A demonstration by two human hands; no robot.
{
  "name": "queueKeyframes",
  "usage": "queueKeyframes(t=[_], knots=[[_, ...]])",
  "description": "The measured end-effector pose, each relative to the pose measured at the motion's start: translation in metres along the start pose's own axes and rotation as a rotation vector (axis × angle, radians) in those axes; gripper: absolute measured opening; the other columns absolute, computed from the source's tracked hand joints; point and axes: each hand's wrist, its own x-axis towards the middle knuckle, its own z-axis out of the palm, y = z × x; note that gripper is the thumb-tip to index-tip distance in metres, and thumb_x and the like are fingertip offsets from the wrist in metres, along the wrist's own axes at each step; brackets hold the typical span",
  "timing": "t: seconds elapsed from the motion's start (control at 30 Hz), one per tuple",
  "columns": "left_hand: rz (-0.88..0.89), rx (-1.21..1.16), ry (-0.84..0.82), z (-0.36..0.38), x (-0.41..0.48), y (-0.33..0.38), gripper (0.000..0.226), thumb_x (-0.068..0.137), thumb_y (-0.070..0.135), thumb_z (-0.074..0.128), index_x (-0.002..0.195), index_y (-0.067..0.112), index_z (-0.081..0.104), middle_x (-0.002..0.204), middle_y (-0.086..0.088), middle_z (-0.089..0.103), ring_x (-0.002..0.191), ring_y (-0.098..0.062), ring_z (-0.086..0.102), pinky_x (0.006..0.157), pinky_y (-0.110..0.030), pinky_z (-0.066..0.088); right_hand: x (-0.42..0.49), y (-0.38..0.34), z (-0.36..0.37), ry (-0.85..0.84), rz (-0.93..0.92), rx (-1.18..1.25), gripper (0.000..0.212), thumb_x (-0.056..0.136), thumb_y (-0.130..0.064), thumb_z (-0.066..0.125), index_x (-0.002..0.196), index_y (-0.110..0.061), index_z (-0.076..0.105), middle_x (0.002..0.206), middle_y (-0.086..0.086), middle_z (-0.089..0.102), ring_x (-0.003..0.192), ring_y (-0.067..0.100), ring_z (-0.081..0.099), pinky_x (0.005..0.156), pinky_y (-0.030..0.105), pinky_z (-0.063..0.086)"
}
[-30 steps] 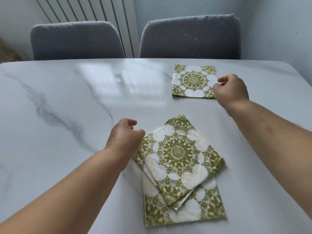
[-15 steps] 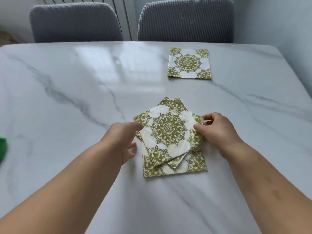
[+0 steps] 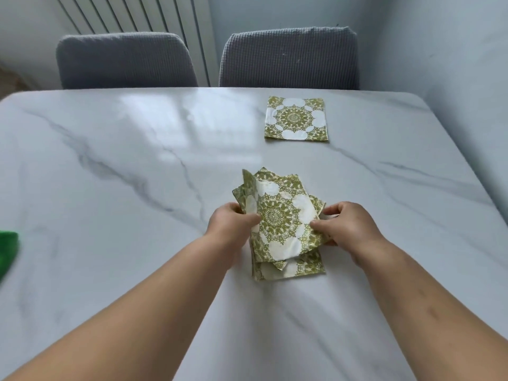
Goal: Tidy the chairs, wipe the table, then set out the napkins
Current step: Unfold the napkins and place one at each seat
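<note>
A small pile of green-and-white patterned napkins (image 3: 283,224) sits mid-table on the white marble table (image 3: 137,188). My left hand (image 3: 232,222) pinches the left edge of the upper napkins, which curl up off the pile. My right hand (image 3: 343,224) grips their right edge. One napkin (image 3: 291,270) stays flat underneath. A single napkin (image 3: 296,118) lies flat at the far side, in front of the right grey chair (image 3: 288,57). The left grey chair (image 3: 123,60) stands beside it, and both are pushed in at the table's far edge.
A green cloth (image 3: 7,250) shows at the left edge of the table. A white radiator (image 3: 143,15) stands on the wall behind the chairs. A grey wall runs close along the table's right side.
My right hand came back from the far napkin to the pile. Both hands closed on the upper napkins and their left edge lifted.
</note>
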Motion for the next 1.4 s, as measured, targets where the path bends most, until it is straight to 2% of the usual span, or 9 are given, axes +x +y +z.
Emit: queueKeyframes(t=[0.07, 0.17, 0.27, 0.47, 0.7, 0.9, 1.03, 1.2, 1.4], knots=[[-0.055, -0.083, -0.037, 0.002, -0.002, -0.003, 0.036, 0.082, 0.02, 0.071, 0.112, 0.007, 0.058, 0.104, -0.01, 0.068, 0.093, -0.027, 0.066, 0.079, -0.04, 0.055, -0.002, 0.005, -0.003, 0.009, 0.014, 0.023, 0.023, 0.074, -0.014, 0.08, 0.084, -0.018, 0.06, 0.088, 0.009, 0.07, 0.075, 0.026, 0.071, 0.072, 0.047, 0.06], [-0.132, -0.182, 0.01, -0.002, 0.0, -0.006, 0.054, 0.083, 0.027, 0.071, 0.127, 0.002, 0.05, 0.127, -0.009, 0.054, 0.118, -0.03, 0.052, 0.102, -0.046, 0.04, -0.005, 0.012, -0.008, 0.024, -0.009, -0.005, 0.009, 0.078, -0.015, 0.074, 0.079, -0.018, 0.065, 0.081, 0.007, 0.072, 0.073, 0.027, 0.071, 0.074, 0.048, 0.059], [-0.191, -0.229, 0.025, -0.004, -0.002, -0.003, 0.063, 0.083, 0.033, 0.071, 0.133, 0.004, 0.047, 0.145, -0.016, 0.043, 0.132, -0.035, 0.041, 0.101, -0.038, 0.036, -0.007, 0.018, -0.012, 0.061, 0.009, 0.102, 0.008, 0.083, -0.022, 0.068, 0.079, -0.016, 0.066, 0.077, 0.007, 0.07, 0.073, 0.028, 0.067, 0.077, 0.049, 0.058], [-0.143, -0.233, 0.007, 0.004, -0.012, -0.001, 0.023, 0.08, 0.017, 0.074, 0.099, 0.006, 0.068, 0.095, -0.014, 0.074, 0.083, -0.034, 0.071, 0.084, -0.052, 0.055, -0.014, 0.025, -0.016, 0.005, 0.087, 0.266, 0.001, 0.086, -0.014, 0.066, 0.086, -0.014, 0.065, 0.084, 0.007, 0.074, 0.075, 0.023, 0.071, 0.071, 0.044, 0.06], [0.299, 0.121, 0.313, -0.026, -0.032, 0.013, 0.02, 0.084, 0.026, 0.058, 0.102, 0.02, 0.062, 0.09, -0.002, 0.07, 0.079, -0.022, 0.067, 0.075, -0.042, 0.058, -0.045, 0.021, -0.03, 0.05, 0.037, 0.419, 0.007, 0.086, -0.011, 0.068, 0.08, -0.015, 0.068, 0.089, 0.008, 0.069, 0.079, 0.02, 0.066, 0.068, 0.038, 0.06], [0.393, 0.003, 0.421, -0.06, -0.076, 0.009, 0.016, 0.079, 0.023, 0.059, 0.094, 0.027, 0.062, 0.09, 0.004, 0.07, 0.085, -0.022, 0.068, 0.077, -0.041, 0.058, -0.104, 0.014, -0.045, -0.057, -0.028, 0.565, 0.006, 0.089, -0.008, 0.065, 0.091, -0.013, 0.068, 0.077, 0.0, 0.075, 0.07, 0.013, 0.072, 0.056, 0.026, 0.056], [0.416, -0.053, 0.422, -0.074, -0.105, 0.005, 0.026, 0.074, 0.023, 0.061, 0.099, 0.018, 0.066, 0.095, -0.005, 0.072, 0.087, -0.027, 0.07, 0.076, -0.05, 0.058, -0.144, 0.03, -0.047, -0.118, 0.026, 0.608, 0.009, 0.089, -0.007, 0.064, 0.096, -0.008, 0.069, 0.081, 0.003, 0.075, 0.07, 0.014, 0.071, 0.058, 0.028, 0.057], [0.416, -0.106, 0.336, -0.073, -0.135, -0.006, 0.025, 0.076, 0.018, 0.064, 0.101, 0.016, 0.069, 0.096, -0.001, 0.074, 0.087, -0.02, 0.071, 0.078, -0.045, 0.059, -0.19, 0.066, -0.028, -0.148, 0.201, 0.634, 0.015, 0.088, -0.01, 0.066, 0.103, -0.005, 0.067, 0.087, 0.007, 0.073, 0.073, 0.017, 0.07, 0.073, 0.039, 0.059], [0.396, -0.131, 0.209, -0.076, -0.163, -0.026, 0.019, 0.08, 0.017, 0.063, 0.098, 0.021, 0.068, 0.092, 0.004, 0.074, 0.084, -0.018, 0.072, 0.078, -0.045, 0.059, -0.231, 0.091, -0.011, -0.098, 0.257, 0.743, 0.01, 0.086, -0.008, 0.066, 0.096, -0.007, 0.067, 0.075, 0.003, 0.074, 0.064, 0.013, 0.07, 0.053, 0.028, 0.057]])
